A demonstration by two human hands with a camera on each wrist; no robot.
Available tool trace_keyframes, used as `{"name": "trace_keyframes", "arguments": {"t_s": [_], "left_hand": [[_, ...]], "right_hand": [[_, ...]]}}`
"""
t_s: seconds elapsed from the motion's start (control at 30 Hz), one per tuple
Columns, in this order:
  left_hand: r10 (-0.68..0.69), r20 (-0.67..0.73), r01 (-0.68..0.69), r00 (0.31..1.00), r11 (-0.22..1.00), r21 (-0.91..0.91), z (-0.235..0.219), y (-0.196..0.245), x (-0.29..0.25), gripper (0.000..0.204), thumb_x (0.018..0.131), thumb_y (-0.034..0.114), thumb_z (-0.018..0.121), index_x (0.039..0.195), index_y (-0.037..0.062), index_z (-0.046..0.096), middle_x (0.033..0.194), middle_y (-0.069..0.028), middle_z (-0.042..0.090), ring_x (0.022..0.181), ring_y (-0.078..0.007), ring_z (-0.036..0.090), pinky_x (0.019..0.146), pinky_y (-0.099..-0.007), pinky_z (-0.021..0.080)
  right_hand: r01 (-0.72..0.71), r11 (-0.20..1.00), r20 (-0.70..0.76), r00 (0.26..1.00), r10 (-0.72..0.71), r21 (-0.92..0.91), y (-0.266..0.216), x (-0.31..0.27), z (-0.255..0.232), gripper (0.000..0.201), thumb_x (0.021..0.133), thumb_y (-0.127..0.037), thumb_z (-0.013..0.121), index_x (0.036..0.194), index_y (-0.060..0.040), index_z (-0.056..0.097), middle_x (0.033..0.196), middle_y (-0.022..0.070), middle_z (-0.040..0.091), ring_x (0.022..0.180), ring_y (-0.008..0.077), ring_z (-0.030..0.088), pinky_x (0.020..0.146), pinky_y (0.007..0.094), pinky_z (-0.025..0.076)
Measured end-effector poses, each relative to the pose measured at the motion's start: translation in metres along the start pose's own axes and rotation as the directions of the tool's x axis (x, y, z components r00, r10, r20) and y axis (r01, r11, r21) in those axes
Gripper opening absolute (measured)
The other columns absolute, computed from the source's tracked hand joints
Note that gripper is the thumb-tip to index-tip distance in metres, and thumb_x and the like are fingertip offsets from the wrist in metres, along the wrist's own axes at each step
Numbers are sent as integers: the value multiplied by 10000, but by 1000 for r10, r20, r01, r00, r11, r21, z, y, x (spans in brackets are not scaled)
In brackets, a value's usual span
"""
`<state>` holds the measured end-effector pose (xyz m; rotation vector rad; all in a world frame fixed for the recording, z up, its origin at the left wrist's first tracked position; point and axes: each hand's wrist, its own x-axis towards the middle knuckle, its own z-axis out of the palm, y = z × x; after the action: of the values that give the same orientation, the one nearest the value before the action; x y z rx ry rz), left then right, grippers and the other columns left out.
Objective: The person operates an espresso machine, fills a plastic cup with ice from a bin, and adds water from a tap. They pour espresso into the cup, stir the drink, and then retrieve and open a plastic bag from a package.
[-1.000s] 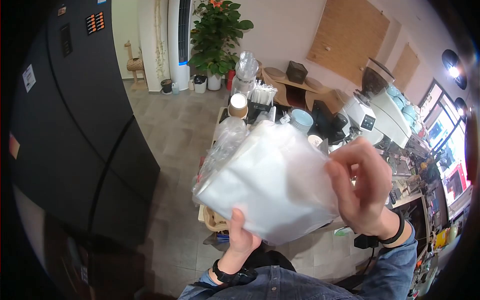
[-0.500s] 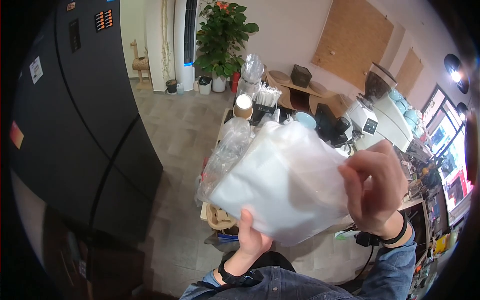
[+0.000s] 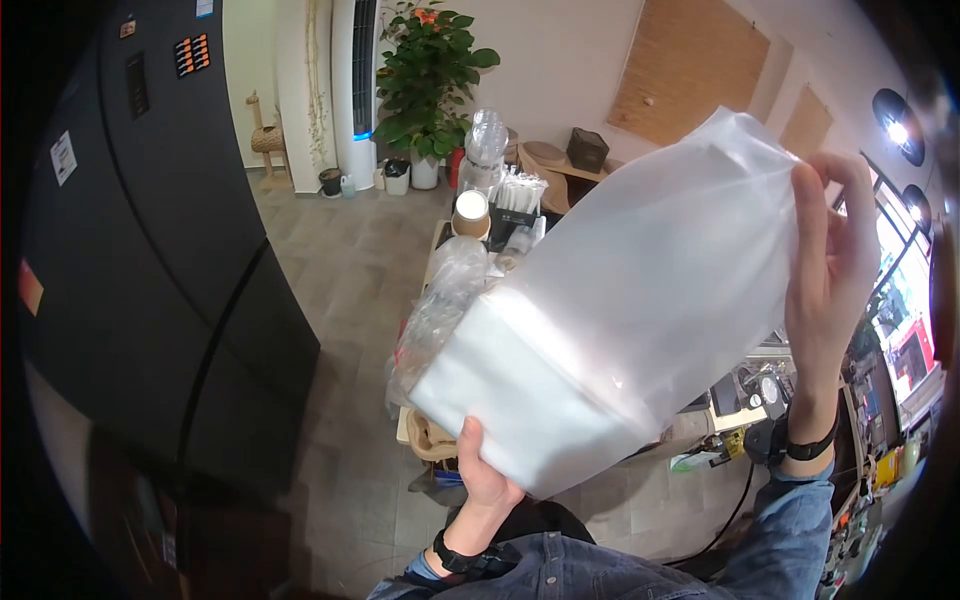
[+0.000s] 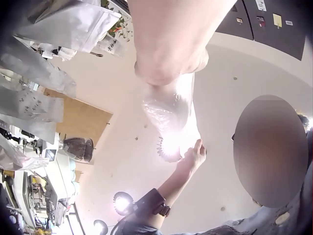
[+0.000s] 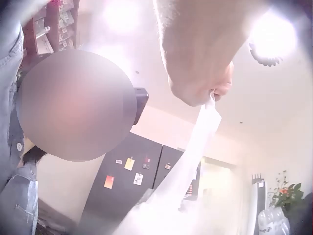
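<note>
A translucent frosted plastic bag [image 3: 660, 260] with a flat white block-like pack [image 3: 525, 395] in its lower part is held up in front of the person's chest. The left hand [image 3: 486, 480] grips the bag's lower edge, its thumb lying on the near face and its fingers hidden underneath. At the upper right, the right hand [image 3: 830, 245] pinches the bag's gathered far end and pulls it out long. The right wrist view has the bag [image 5: 188, 164] hanging stretched from these pinching fingers [image 5: 223, 88].
Behind the bag, a counter carries crumpled clear plastic [image 3: 445, 300], paper cups [image 3: 471, 212], clear plastic cups [image 3: 487, 138] and wrapped straws [image 3: 520, 192]. A tall dark fridge [image 3: 160, 260] stands at left. A cardboard cup carrier [image 3: 430, 437] sits below the clear plastic.
The right hand has moved up and to the right, drawing the bag's loose end out from over the white pack. The left hand keeps its grip at the lower edge.
</note>
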<state>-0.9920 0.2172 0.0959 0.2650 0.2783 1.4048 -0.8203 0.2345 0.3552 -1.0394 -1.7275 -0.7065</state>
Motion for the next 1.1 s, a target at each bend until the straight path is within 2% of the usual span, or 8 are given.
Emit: {"name": "trace_keyframes", "arguments": {"t_s": [0.2, 0.4, 0.53, 0.63, 0.67, 0.8, 0.93, 1.1], "left_hand": [[-26, 52, 25, 998, 1000, 11, -3, -1, -1, 746, 847, 427, 605, 1408, 46, 294, 1356, -136, 436, 1237, -305, 449, 1031, -470, 383], [-41, 3, 41, 999, 999, 2, 1, 1, -2, 699, 854, 363, 583, 1382, -2, 305, 1317, -163, 462, 1216, -310, 473, 1025, -444, 392], [-66, 12, 66, 998, 998, -3, 0, -2, 0, 708, 854, 360, 578, 1388, -6, 293, 1323, -172, 457, 1219, -321, 471, 1020, -456, 396], [-132, 84, 134, 988, 991, -28, -2, -15, 2, 713, 849, 347, 585, 1390, -10, 286, 1322, -181, 455, 1217, -332, 472, 1020, -465, 398], [-173, 124, 179, 977, 983, -46, -4, -21, 2, 714, 848, 338, 589, 1390, -11, 285, 1320, -183, 455, 1216, -336, 473, 1021, -466, 397], [-279, 166, 283, 946, 959, -3, -7, -44, -1, 703, 842, 285, 614, 1386, -14, 285, 1311, -186, 460, 1212, -336, 478, 1021, -458, 404], [-328, 208, 323, 922, 945, 55, -23, -52, 3, 655, 853, 216, 626, 1374, -13, 303, 1298, -162, 471, 1193, -287, 493, 993, -421, 426], [-345, 69, 316, 936, 911, 263, -1, -45, 8, 601, 871, 192, 643, 1354, 2, 340, 1262, -113, 496, 1168, -207, 494, 969, -366, 417]], "right_hand": [[-200, 969, -4, 979, 202, -145, 33, 14, -37, 222, 992, -217, 493, 1066, -12, 539, 946, 65, 636, 527, 18, 446, 446, 171, 340], [-191, 882, -223, 970, 101, -431, 102, 4, -101, 217, 969, -219, 546, 1086, -37, 564, 959, 55, 623, 860, 96, 590, 703, 229, 466], [-254, 904, 51, 956, 288, -345, 98, -18, -145, 250, 926, -220, 593, 1096, -38, 570, 893, 9, 579, 692, 35, 473, 630, 184, 370], [-565, 821, 409, 732, 545, -82, 59, -56, -136, 486, 802, -313, 684, 1167, -12, 571, 740, 21, 585, 638, 38, 507, 607, 190, 399], [-588, 805, 719, 527, 453, -76, 44, -51, -123, 492, 791, -322, 705, 1113, 27, 576, 824, 84, 650, 677, 93, 605, 600, 230, 454], [-684, 726, 985, 160, 58, 68, 28, -107, -57, 652, 717, -328, 799, 1217, 13, 557, 888, 163, 694, 680, 176, 666, 606, 306, 516], [-851, 482, 944, 303, 128, 207, 25, -137, -34, 484, 773, -262, 753, 1146, 13, 613, 755, 100, 688, 623, 98, 614, 541, 278, 483], [-871, 486, 921, 131, 368, -70, 30, -130, -27, 270, 778, -199, 723, 932, 21, 690, 656, 50, 652, 601, 70, 578, 538, 224, 451]]}}
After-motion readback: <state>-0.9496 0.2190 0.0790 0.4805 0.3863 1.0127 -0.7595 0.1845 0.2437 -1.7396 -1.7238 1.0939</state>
